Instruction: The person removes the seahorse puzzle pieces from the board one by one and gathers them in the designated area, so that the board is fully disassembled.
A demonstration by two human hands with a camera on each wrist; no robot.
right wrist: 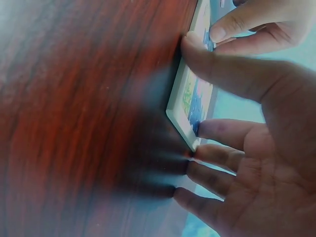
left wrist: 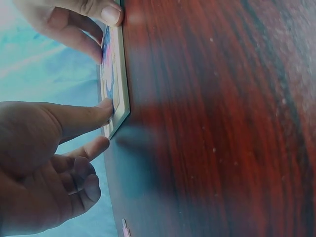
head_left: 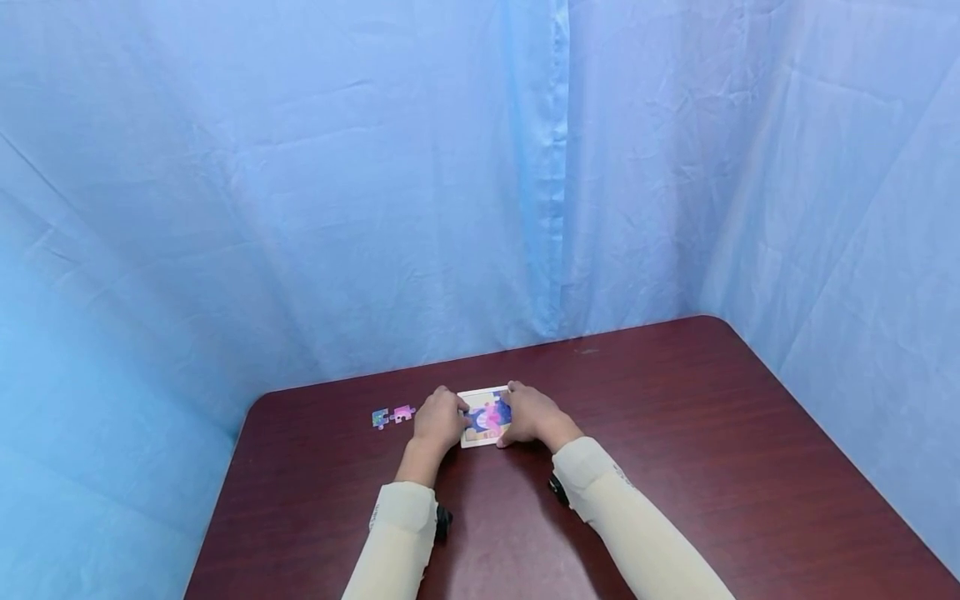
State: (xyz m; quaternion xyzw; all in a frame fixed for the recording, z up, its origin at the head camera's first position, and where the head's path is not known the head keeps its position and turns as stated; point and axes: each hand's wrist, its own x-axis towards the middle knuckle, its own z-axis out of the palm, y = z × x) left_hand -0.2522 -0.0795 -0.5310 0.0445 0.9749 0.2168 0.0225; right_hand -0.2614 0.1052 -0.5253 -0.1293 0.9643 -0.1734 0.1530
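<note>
A pale-rimmed jigsaw tray (head_left: 483, 442) with a blue, pink and cream picture lies flat on the table between both hands. My left hand (head_left: 439, 418) is at its left side. In the left wrist view the left thumb (left wrist: 102, 111) lies over the pieces near the rim, and the index fingertip meets the outer edge; the other fingers are curled in. My right hand (head_left: 529, 414) grips the right side. Its thumb (right wrist: 197, 54) bends over the near rim, the index fingertip touches a blue piece, and the remaining fingers spread beyond the tray.
Two loose jigsaw pieces, a blue-green one (head_left: 380, 418) and a pink one (head_left: 403, 413), lie left of the left hand. The dark red wooden table (head_left: 712, 442) extends around the tray. Blue curtains (head_left: 375, 183) hang behind its far edge and on both sides.
</note>
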